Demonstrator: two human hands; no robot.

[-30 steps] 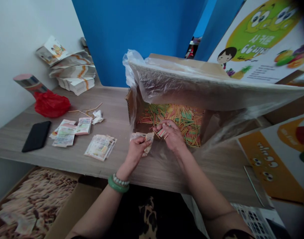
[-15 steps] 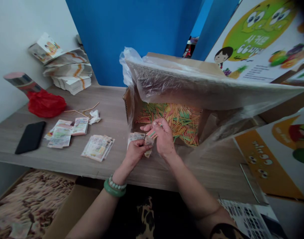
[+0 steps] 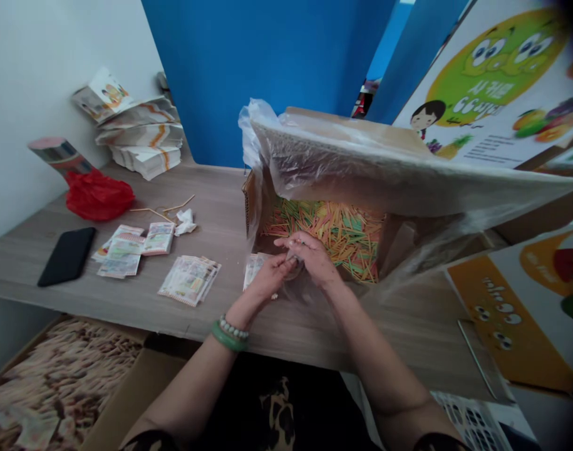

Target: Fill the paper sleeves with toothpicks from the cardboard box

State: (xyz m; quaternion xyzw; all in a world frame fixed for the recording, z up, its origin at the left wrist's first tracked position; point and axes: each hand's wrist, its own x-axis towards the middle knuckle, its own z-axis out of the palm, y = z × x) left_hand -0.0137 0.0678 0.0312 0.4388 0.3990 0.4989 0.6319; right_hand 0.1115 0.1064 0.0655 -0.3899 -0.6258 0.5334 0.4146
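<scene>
Lettering on the poster [image 3: 490, 88] is too blurred to read.

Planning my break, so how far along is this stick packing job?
Looks done: a fan of packets and another batch lie on the table; the floor carton seems full of more. In hand: the left hand has a grip on paper packets, meeting the right hand at the mouth of the box. Left: a deep heap of coloured sticks inside it.

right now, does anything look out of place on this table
A few loose sticks and a crumpled white scrap lie on the table, well left of the box that holds the coloured sticks. The paper stack at the back left slumps, its top piece askew.
</scene>
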